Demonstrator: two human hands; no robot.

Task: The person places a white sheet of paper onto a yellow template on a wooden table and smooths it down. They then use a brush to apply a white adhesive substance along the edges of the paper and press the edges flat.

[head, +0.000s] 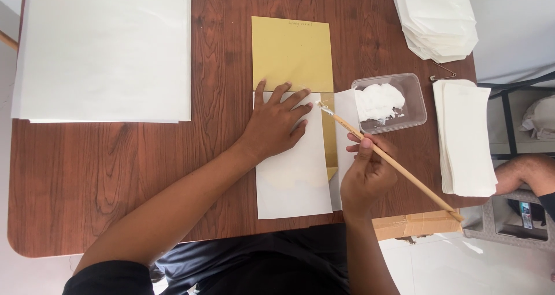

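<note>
My left hand [277, 121] lies flat, fingers spread, on a folded white paper sheet [292, 179] that covers the lower part of a yellow card template [292, 55] on the wooden table [115, 168]. A long wooden-handled brush [393, 162] is pinched in my right hand [367, 176]. Its white, glue-coated tip [321, 105] touches the right edge of the folded paper, just beside my left fingertips. A narrow white flap [346, 107] of the sheet sticks out to the right of the yellow card.
A clear plastic tub of white paste [388, 103] sits right of the brush tip. Large white sheets [104, 52] are stacked at the left. Folded white paper pieces are piled at top right [436, 20] and right [465, 139]. Another person's leg [523, 173] shows at the right edge.
</note>
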